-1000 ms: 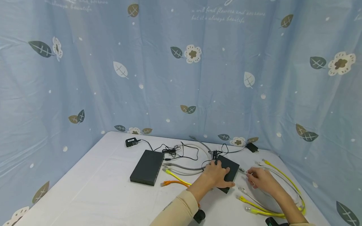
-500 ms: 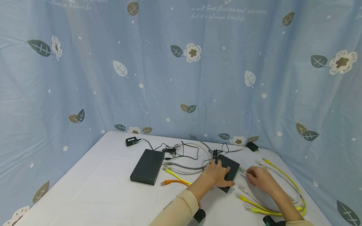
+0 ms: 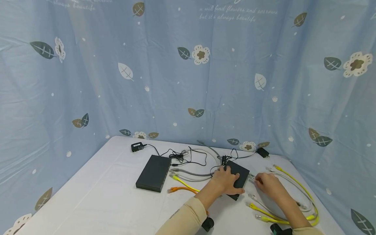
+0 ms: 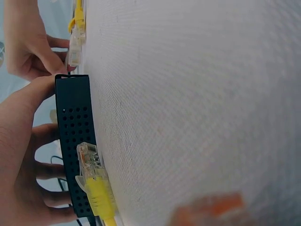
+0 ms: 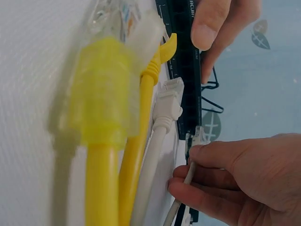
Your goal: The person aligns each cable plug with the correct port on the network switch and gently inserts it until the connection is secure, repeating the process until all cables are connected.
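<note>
A black network switch lies on the right half of the white table. My left hand rests spread across its top, thumb near the front edge. In the left wrist view its perforated side faces the camera. Beside the row of ports, my right hand pinches a grey-white network cable just behind its clear plug. That plug is up against the port side at the switch's end; I cannot tell whether it sits in a port. A white cable plug and yellow cables lie nearby.
A second black box lies to the left. Grey, yellow and orange cables spread between the boxes. Power adapters and coiled black leads lie toward the back. Yellow and white cables loop at the right edge.
My right hand and forearm have shifted slightly left, toward the switch, with the cable still pinched. The left hand and switch stay in place.
</note>
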Available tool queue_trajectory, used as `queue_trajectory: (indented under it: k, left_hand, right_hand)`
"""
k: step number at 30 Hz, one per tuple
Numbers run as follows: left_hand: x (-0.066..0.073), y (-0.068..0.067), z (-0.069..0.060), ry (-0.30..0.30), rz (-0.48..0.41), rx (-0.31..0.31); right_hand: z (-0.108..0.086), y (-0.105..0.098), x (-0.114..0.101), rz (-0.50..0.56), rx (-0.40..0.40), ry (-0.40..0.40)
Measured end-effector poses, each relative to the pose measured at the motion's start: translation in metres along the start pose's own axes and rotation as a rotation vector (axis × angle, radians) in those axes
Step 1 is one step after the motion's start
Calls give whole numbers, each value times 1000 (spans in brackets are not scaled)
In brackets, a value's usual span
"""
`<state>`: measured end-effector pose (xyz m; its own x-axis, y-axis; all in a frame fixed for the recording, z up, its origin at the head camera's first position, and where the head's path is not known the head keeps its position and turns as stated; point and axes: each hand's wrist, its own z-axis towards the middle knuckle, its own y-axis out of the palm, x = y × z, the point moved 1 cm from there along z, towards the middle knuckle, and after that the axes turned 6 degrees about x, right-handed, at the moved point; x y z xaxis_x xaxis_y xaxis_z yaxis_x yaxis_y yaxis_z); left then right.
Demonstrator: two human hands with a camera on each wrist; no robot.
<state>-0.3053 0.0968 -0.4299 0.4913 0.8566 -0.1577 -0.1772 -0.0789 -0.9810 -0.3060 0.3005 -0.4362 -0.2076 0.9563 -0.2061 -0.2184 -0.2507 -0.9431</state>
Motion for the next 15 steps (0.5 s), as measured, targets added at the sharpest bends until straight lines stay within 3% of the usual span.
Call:
queue_trajectory:
  k: [15]
  left_hand:
    - [-1, 3, 3, 12, -3, 4]
  right_hand:
    - [2, 0, -2, -19, 34, -51]
